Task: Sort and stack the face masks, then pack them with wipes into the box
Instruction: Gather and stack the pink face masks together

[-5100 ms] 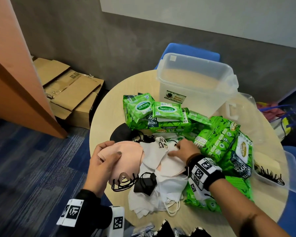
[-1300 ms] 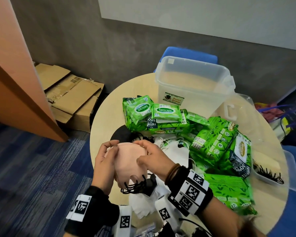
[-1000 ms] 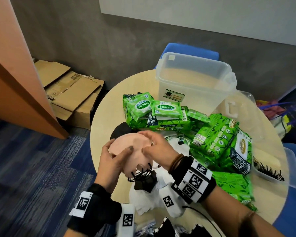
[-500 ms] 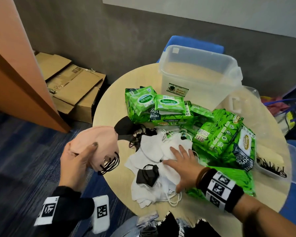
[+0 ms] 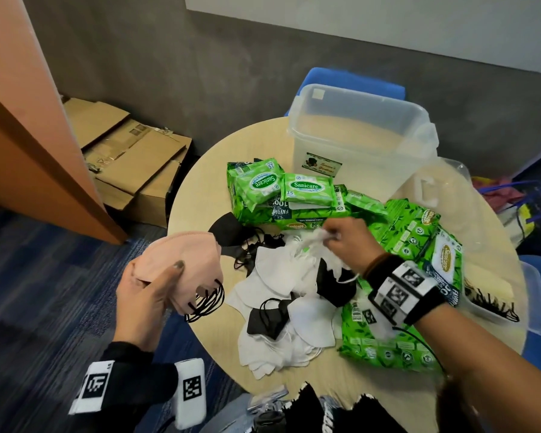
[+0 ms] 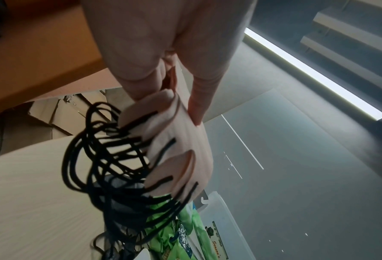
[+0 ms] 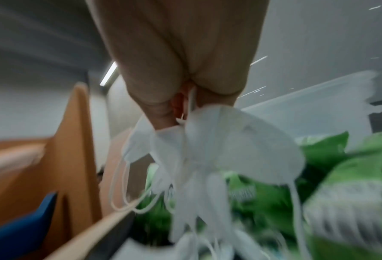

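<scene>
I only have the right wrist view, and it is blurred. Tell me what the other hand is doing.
Observer: The left hand holds a stack of pink fabric face masks with black ear loops, off the near left edge of the round wooden table.
Operator: Report what my right hand has.
Observer: The right hand pinches white face masks, lifted above the mixed pile of white and black masks.
Operator: Give me the box status.
Observer: The clear plastic box stands open at the far side, with no masks or wipes visible inside. The green wipe packs lie on the table in front of it.
</scene>
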Available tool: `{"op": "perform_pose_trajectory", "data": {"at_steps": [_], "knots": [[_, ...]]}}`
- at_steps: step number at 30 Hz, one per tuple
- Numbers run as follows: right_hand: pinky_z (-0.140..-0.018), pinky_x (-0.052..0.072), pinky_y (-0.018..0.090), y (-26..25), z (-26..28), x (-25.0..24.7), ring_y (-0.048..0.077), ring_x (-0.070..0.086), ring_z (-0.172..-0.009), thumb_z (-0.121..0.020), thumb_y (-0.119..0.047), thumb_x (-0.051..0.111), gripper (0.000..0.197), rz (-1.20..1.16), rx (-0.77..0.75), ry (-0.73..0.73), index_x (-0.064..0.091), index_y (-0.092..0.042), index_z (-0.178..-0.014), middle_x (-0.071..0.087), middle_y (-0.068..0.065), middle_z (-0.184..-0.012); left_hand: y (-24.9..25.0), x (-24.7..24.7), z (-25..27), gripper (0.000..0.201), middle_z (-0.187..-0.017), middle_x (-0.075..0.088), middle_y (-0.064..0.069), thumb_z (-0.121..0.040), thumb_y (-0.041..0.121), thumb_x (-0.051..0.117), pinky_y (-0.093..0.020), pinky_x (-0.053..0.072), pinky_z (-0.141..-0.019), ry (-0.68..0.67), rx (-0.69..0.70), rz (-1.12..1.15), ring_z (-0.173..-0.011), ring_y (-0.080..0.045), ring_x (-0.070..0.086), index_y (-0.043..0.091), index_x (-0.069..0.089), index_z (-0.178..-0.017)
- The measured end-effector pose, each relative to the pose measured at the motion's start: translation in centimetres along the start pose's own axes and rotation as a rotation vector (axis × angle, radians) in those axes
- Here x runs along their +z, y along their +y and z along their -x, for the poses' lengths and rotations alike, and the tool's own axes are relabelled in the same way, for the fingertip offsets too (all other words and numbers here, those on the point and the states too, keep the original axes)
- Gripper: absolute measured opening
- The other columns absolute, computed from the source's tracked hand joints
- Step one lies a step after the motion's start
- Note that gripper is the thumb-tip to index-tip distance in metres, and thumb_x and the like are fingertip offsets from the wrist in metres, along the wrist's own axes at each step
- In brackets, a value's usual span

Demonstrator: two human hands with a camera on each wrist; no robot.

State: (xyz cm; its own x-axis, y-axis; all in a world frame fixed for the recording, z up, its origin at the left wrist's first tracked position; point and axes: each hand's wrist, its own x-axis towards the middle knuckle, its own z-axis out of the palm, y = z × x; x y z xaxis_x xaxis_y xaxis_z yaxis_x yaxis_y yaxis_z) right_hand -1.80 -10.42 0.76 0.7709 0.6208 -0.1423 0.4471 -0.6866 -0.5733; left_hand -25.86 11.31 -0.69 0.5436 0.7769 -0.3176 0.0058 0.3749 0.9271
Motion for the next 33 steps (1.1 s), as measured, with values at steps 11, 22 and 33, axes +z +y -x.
{"op": "perform_pose_trajectory", "data": {"at_steps": [11,22,33], "knots": [[-0.093,0.051,0.041,-0.9,0.6,2.2,0.029,0.064,-0.103,-0.074,0.016,0.066,0.044,-0.810,0.311,-0.219,0.058,0.001,-0.115,0.067,0.016,-0.112,-0.1,0.9,0.0,0.046,-0.117,0.065,-0.006,-0.085,0.003,0.066,-0.047,0.054,-0.087,-0.007,-0.022,-0.018,-0.109,-0.029,0.064,0.014,0.051,-0.127],[-0.105,0.036,0.051,2.9,-2.5,7.0,0.035,0.027,-0.134,-0.070,-0.035,0.079,0.086,0.267,0.384,-0.205,0.035,-0.014,-0.140,0.027,0.014,-0.146,-0.6,0.4,-0.3,0.051,-0.122,0.065,-0.009,-0.084,0.003,0.067,-0.038,0.058,-0.081,-0.018,-0.041,-0.002,-0.111,-0.030,0.064,0.012,0.050,-0.131],[-0.093,0.045,0.043,0.0,-1.3,8.1,0.034,0.048,-0.117,-0.085,-0.009,0.053,0.031,0.383,0.312,-0.203,0.053,-0.006,-0.117,0.052,0.015,-0.125,-1.0,1.0,-0.6,0.050,-0.121,0.064,-0.006,-0.084,0.007,0.067,-0.039,0.059,-0.079,-0.019,-0.054,-0.056,-0.109,-0.029,0.064,0.015,0.049,-0.130]]}}
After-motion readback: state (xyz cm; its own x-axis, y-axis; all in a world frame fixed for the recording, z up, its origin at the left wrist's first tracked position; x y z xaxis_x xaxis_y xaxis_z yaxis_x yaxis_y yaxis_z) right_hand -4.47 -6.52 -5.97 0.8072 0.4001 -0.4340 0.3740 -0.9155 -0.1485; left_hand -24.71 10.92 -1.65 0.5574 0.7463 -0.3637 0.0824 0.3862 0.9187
